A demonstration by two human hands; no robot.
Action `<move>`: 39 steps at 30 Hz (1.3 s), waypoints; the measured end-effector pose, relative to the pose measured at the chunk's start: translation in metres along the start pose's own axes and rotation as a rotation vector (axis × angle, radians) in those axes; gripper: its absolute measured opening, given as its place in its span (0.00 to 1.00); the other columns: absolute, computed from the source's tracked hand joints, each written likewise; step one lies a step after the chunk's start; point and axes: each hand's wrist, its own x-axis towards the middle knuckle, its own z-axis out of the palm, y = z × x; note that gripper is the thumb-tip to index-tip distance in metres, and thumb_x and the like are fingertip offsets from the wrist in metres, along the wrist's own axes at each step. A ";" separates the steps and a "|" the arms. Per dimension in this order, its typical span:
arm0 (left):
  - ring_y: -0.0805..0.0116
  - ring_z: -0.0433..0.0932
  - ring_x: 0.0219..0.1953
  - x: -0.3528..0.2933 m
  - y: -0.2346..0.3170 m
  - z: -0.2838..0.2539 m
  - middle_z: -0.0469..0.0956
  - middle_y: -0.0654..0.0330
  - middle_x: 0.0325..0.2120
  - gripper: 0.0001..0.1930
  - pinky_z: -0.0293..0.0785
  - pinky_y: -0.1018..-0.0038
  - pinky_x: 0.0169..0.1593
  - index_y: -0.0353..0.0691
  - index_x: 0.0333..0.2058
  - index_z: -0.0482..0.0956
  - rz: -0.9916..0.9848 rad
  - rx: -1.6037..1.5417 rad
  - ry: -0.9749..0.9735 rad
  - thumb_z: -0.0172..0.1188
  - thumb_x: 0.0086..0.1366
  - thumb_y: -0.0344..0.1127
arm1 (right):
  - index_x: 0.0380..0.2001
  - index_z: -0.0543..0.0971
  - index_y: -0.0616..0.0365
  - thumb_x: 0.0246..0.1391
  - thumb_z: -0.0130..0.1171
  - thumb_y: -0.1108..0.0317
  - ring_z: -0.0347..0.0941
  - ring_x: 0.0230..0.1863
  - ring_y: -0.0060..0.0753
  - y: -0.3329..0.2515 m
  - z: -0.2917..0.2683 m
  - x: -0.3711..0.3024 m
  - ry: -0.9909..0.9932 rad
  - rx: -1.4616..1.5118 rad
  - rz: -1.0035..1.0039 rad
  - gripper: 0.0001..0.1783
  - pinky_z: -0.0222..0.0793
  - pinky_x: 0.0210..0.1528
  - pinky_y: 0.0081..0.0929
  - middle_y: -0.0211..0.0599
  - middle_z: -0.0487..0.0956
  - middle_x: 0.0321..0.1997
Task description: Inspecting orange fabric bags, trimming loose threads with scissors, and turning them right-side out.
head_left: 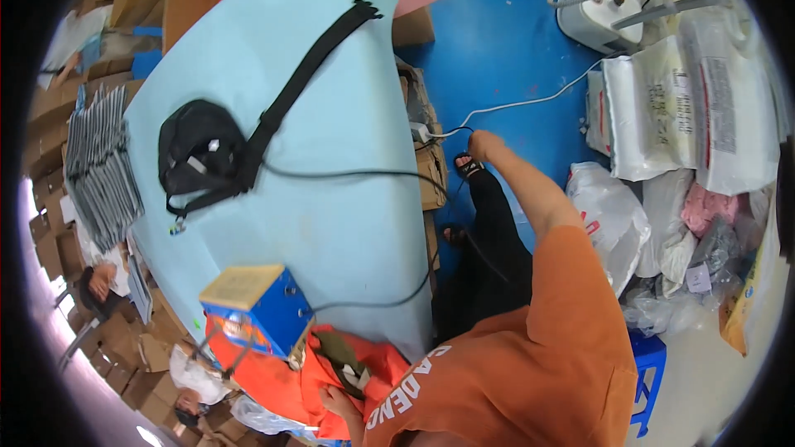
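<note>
My right hand (484,146) reaches down past the table's edge, its fingers closed around a thin black cord (465,127) beside a white power strip (421,132). Low in the view, my left hand (336,402) rests on orange-red cloth (286,389), its fingers fairly straight and holding nothing I can see. Beside that hand lies a dark olive piece of fabric (335,349) with a white label. A blue box-shaped device (263,314) with a tan top stands at the cloth's edge. On the pale blue table (331,232) lies a black sling bag (199,136) with a wide strap.
Dark cables (356,173) cross the tabletop and hang over its edge. Stacked grey pieces (103,170) and cartons (149,364) line the left, with other people among them. White packages (650,116), plastic bags (609,215), a steamer-like white appliance (596,12) and a blue stool (650,372) stand right.
</note>
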 end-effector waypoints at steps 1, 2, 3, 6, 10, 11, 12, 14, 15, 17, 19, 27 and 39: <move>0.62 0.58 0.20 0.002 0.004 0.004 0.61 0.49 0.15 0.10 0.56 0.65 0.26 0.28 0.19 0.60 -0.061 -0.006 -0.008 0.44 0.50 0.32 | 0.28 0.77 0.57 0.38 0.52 0.67 0.71 0.37 0.49 0.004 0.013 0.023 -0.020 0.018 0.004 0.12 0.67 0.38 0.35 0.48 0.74 0.35; 0.62 0.59 0.21 0.003 0.007 0.007 0.62 0.50 0.15 0.11 0.56 0.65 0.27 0.28 0.19 0.60 -0.123 -0.010 -0.021 0.44 0.50 0.32 | 0.30 0.76 0.58 0.38 0.51 0.67 0.71 0.36 0.49 0.010 0.031 0.048 0.002 0.086 -0.084 0.13 0.67 0.37 0.37 0.49 0.74 0.34; 0.62 0.59 0.21 0.005 0.005 0.007 0.62 0.50 0.15 0.11 0.56 0.65 0.27 0.28 0.19 0.60 -0.118 0.017 -0.026 0.44 0.50 0.32 | 0.32 0.75 0.59 0.39 0.51 0.67 0.71 0.35 0.50 0.015 0.050 0.071 0.027 0.154 -0.175 0.14 0.67 0.37 0.38 0.50 0.74 0.33; 0.64 0.63 0.23 0.013 -0.006 0.009 0.66 0.52 0.18 0.09 0.58 0.68 0.28 0.30 0.20 0.62 -0.183 0.136 -0.063 0.43 0.50 0.32 | 0.26 0.74 0.61 0.39 0.50 0.74 0.69 0.35 0.47 -0.023 0.066 0.094 0.223 0.270 -0.305 0.07 0.67 0.35 0.38 0.47 0.73 0.31; 0.65 0.61 0.22 0.027 0.003 0.001 0.64 0.53 0.17 0.09 0.57 0.69 0.27 0.30 0.20 0.62 -0.166 0.219 -0.077 0.43 0.50 0.32 | 0.30 0.73 0.60 0.41 0.48 0.72 0.68 0.38 0.45 -0.065 0.091 0.157 0.526 0.326 -0.615 0.10 0.64 0.39 0.38 0.44 0.72 0.35; 0.65 0.61 0.22 0.031 0.004 -0.003 0.64 0.54 0.17 0.09 0.57 0.69 0.27 0.30 0.20 0.62 -0.160 0.235 -0.081 0.43 0.50 0.32 | 0.29 0.73 0.59 0.39 0.49 0.69 0.67 0.38 0.43 -0.075 0.096 0.171 0.630 0.089 -0.559 0.11 0.63 0.36 0.36 0.42 0.71 0.33; 0.65 0.61 0.22 0.035 0.004 -0.006 0.63 0.54 0.17 0.09 0.57 0.69 0.27 0.30 0.20 0.61 -0.153 0.249 -0.088 0.43 0.50 0.32 | 0.29 0.73 0.58 0.37 0.49 0.67 0.66 0.37 0.42 -0.082 0.102 0.181 0.730 -0.151 -0.496 0.12 0.62 0.33 0.34 0.40 0.70 0.31; 0.66 0.60 0.22 0.041 0.007 -0.023 0.62 0.55 0.16 0.09 0.57 0.69 0.26 0.31 0.19 0.61 -0.145 0.278 -0.085 0.43 0.50 0.32 | 0.28 0.74 0.56 0.40 0.48 0.65 0.68 0.37 0.36 -0.096 0.100 0.186 0.713 -0.329 -0.439 0.11 0.60 0.32 0.30 0.37 0.72 0.31; 0.66 0.60 0.22 0.044 0.007 -0.029 0.62 0.55 0.16 0.09 0.57 0.70 0.26 0.31 0.19 0.61 -0.140 0.287 -0.086 0.43 0.50 0.32 | 0.28 0.75 0.55 0.40 0.47 0.65 0.68 0.36 0.36 -0.100 0.100 0.191 0.505 -0.362 -0.388 0.11 0.60 0.33 0.30 0.37 0.73 0.31; 0.67 0.60 0.21 0.046 0.010 -0.040 0.61 0.56 0.16 0.09 0.56 0.70 0.26 0.31 0.19 0.61 -0.136 0.295 -0.097 0.43 0.50 0.32 | 0.26 0.76 0.52 0.41 0.48 0.66 0.70 0.35 0.34 -0.098 0.098 0.197 0.321 -0.354 -0.344 0.09 0.60 0.34 0.28 0.35 0.75 0.30; 0.68 0.59 0.21 0.044 0.012 -0.050 0.60 0.57 0.16 0.09 0.56 0.70 0.25 0.31 0.19 0.60 -0.135 0.293 -0.113 0.43 0.50 0.32 | 0.26 0.76 0.52 0.40 0.49 0.67 0.70 0.36 0.33 -0.099 0.096 0.200 0.309 -0.317 -0.341 0.09 0.60 0.35 0.27 0.35 0.75 0.30; 0.70 0.57 0.20 -0.001 -0.001 -0.074 0.57 0.60 0.15 0.09 0.55 0.71 0.24 0.32 0.19 0.59 -0.147 0.170 -0.112 0.43 0.50 0.32 | 0.25 0.78 0.52 0.44 0.49 0.67 0.72 0.34 0.31 -0.106 0.092 0.199 0.325 -0.221 -0.293 0.08 0.65 0.31 0.28 0.33 0.76 0.31; 0.70 0.61 0.22 -0.009 0.002 0.027 0.62 0.60 0.15 0.07 0.60 0.73 0.27 0.31 0.20 0.63 -0.093 -0.021 0.207 0.42 0.49 0.30 | 0.44 0.67 0.57 0.47 0.45 0.59 0.62 0.45 0.36 -0.091 0.127 0.221 0.506 0.033 -0.516 0.20 0.61 0.39 0.31 0.43 0.67 0.42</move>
